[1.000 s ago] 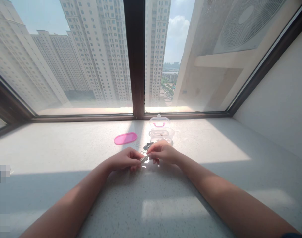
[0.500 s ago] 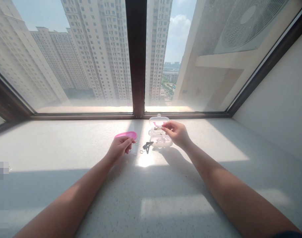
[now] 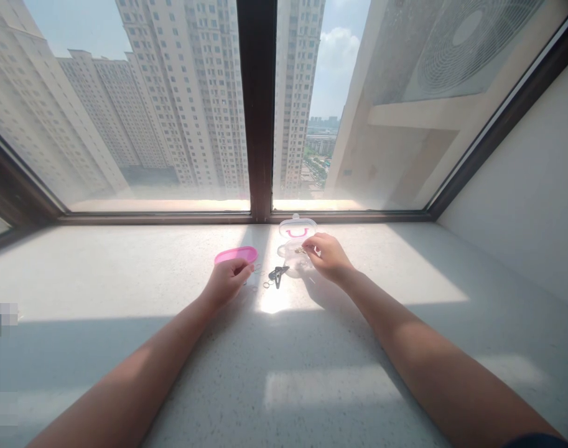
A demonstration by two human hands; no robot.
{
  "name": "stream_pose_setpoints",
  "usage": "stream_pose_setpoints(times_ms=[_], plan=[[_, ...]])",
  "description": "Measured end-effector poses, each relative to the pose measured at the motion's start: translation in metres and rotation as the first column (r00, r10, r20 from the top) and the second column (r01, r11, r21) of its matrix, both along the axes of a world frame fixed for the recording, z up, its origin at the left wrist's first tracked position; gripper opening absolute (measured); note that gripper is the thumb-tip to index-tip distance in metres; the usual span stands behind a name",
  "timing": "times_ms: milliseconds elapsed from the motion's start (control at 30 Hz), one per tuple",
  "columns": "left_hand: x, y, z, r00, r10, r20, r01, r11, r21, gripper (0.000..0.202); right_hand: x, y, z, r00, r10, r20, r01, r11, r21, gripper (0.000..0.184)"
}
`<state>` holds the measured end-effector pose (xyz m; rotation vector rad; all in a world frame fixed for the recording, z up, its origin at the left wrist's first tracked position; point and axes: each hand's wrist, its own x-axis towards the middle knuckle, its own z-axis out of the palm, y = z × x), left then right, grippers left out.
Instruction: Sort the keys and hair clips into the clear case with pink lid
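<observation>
A small clear plastic box [image 3: 290, 247] with a pink handle on its raised lid stands on the pale stone sill [image 3: 125, 280] near the window frame. My right hand [image 3: 328, 256] reaches into the box, fingers pinched on a small brass-coloured key. My left hand [image 3: 228, 279] rests curled on the sill just below a pink oval lid [image 3: 236, 254], near several small metal rings [image 3: 258, 274]; what its fingers hold is hidden. A dark key [image 3: 277, 274] lies between the two hands.
The dark window frame post [image 3: 256, 112] stands behind the box. A white wall [image 3: 521, 186] bounds the sill on the right. Sunlight falls across the middle of the sill.
My hands parted from a small metal piece held in the middle. The right hand carried a key to the box and lowered it in; the left hand moved to beside the pink lid.
</observation>
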<state>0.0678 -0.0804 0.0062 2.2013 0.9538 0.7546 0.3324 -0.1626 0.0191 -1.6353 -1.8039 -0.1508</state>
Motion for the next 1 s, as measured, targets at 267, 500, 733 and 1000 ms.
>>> stream_pose_setpoints(times_ms=[267, 500, 733, 1000], plan=[[0.0, 0.001, -0.005, 1.0, -0.025, 0.007, 0.024, 0.999, 0.032, 0.034, -0.005, -0.003, 0.001, 0.998, -0.012, 0.055, 0.017, 0.995, -0.101, 0.02], [0.0, 0.001, -0.004, 0.999, -0.042, 0.004, 0.041, 0.997, 0.065, 0.035, -0.007, -0.005, 0.0, 0.995, -0.052, 0.08, 0.054, 0.998, -0.033, 0.018], [0.003, -0.002, -0.005, 0.996, -0.077, -0.037, 0.081, 0.987, 0.14, 0.03, -0.02, -0.01, 0.001, 0.989, 0.105, 0.102, -0.129, 0.955, 0.266, 0.013], [0.009, -0.013, -0.007, 0.93, -0.278, -0.24, 0.345, 0.886, 0.308, 0.027, -0.033, -0.014, -0.002, 0.991, -0.09, 0.104, 0.073, 0.986, 0.152, 0.034]])
